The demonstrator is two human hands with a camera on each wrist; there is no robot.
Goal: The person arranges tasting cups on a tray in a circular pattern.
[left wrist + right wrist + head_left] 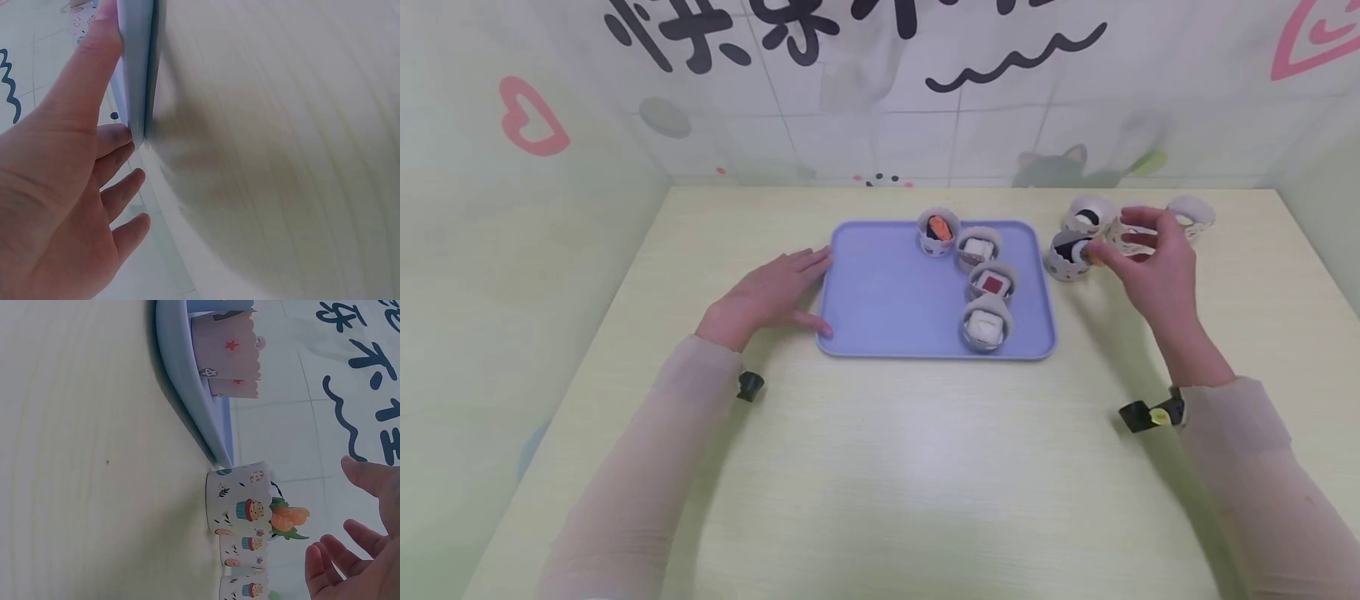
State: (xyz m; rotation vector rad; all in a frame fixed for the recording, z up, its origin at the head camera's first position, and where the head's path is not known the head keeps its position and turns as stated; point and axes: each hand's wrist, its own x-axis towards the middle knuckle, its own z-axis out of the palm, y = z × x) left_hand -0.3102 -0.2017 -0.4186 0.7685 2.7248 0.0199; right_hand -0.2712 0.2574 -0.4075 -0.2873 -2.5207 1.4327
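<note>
My left hand touches the left rim of a blue tray, thumb and fingers straight. The left wrist view shows the thumb along the edge of the tray. My right hand is spread beside a printed paper cup just right of the tray. In this cup stands a sushi piece with an orange and green top. The right wrist view shows a gap between the fingers of my hand and the piece. On the tray's right half, several paper cups hold sushi pieces, one with a red square.
Behind the right hand stand more paper cups, one with black-and-white sushi and another at the far right. The pale table meets a wall with printed drawings at its back edge.
</note>
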